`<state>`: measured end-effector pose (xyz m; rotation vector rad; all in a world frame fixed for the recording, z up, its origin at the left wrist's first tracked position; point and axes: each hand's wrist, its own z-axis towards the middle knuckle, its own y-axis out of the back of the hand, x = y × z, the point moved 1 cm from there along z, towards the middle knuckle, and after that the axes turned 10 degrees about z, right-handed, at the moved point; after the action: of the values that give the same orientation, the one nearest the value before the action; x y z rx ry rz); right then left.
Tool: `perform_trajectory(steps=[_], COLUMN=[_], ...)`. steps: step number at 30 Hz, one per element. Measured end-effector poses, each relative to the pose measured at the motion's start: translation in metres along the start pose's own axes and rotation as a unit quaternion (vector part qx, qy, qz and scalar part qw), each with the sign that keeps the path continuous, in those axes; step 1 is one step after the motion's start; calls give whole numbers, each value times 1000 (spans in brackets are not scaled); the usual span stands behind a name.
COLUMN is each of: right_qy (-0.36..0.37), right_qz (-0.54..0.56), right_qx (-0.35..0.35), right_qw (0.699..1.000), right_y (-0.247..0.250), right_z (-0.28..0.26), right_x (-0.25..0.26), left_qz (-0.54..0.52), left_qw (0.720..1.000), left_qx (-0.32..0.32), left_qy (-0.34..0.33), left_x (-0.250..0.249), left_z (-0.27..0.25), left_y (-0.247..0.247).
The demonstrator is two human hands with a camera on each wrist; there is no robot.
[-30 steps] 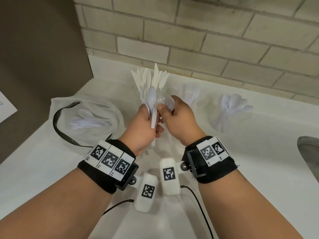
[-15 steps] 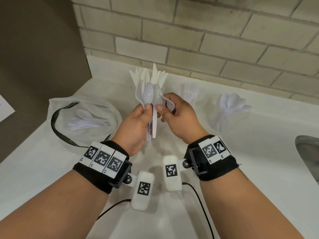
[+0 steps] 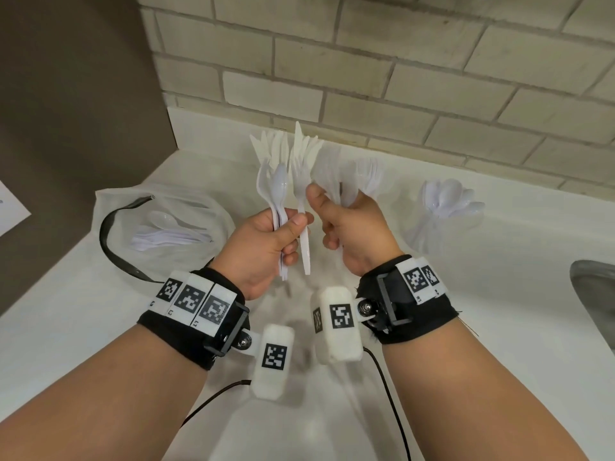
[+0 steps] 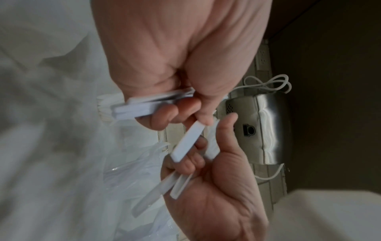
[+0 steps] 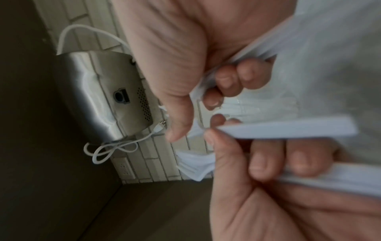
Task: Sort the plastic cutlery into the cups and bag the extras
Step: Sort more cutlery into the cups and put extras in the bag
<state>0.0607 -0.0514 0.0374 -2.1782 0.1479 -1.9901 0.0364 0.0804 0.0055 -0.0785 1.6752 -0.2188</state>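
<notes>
Up above the white counter (image 3: 83, 327), both hands are working close together. The left hand (image 3: 256, 247) is curling its fingers round a bundle of cutlery (image 3: 278, 194) (spoons and forks, handles pointing down), while its thumb is pinching one fork (image 3: 303, 207) just to the right of the bundle. The right hand (image 3: 352, 234), nearly touching the left, is gripping a few more white handles (image 4: 177, 185). Far behind the hands, cups of knives (image 3: 286, 148), forks (image 3: 366, 174) and spoons (image 3: 449, 197) are standing along the wall. At the far left, a clear bag (image 3: 109, 207) is lying open with spoons inside.
</notes>
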Motion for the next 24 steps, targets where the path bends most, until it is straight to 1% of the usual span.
perform_trajectory(steps=[2, 4, 6, 7, 9, 11, 15, 18, 21, 24], right_qy=[-38, -43, -19, 0, 36, 48, 44, 42, 40, 41], right_qz=[10, 3, -7, -23, -63, -71, -58, -40, -39, -54], right_qx=[18, -5, -52, -70, -87, -80, -43, -13, -5, -12], right_qw=[999, 999, 998, 997, 994, 993, 996, 998, 998, 998], right_y=[-4, -7, -4, -1, 2, 1, -5, -5, -5, -1], right_z=[-1, -1, 3, 5, 7, 6, 2, 1, 1, 6], right_x=[-3, -3, -2, -1, 1, -1, -4, -10, -15, -16], left_qz=[35, 85, 124, 125, 123, 124, 132, 154, 159, 134], left_qw=[999, 996, 992, 991, 990, 990, 989, 987, 986, 988], left_qx=[15, 7, -9, -20, -44, -52, -61, -54, -57, -69], left_qy=[0, 0, 18, 34, 50, 48, 24, 14, 18, 31], left_x=[2, 3, 4, 3, 1, -2, -4, -2, 3, 6], left_z=[-1, 0, -1, -1, 1, 2, 5, 6, 8, 9], left_y=[-1, -2, -1, -1, 1, 0, -7, -9, -8, -7])
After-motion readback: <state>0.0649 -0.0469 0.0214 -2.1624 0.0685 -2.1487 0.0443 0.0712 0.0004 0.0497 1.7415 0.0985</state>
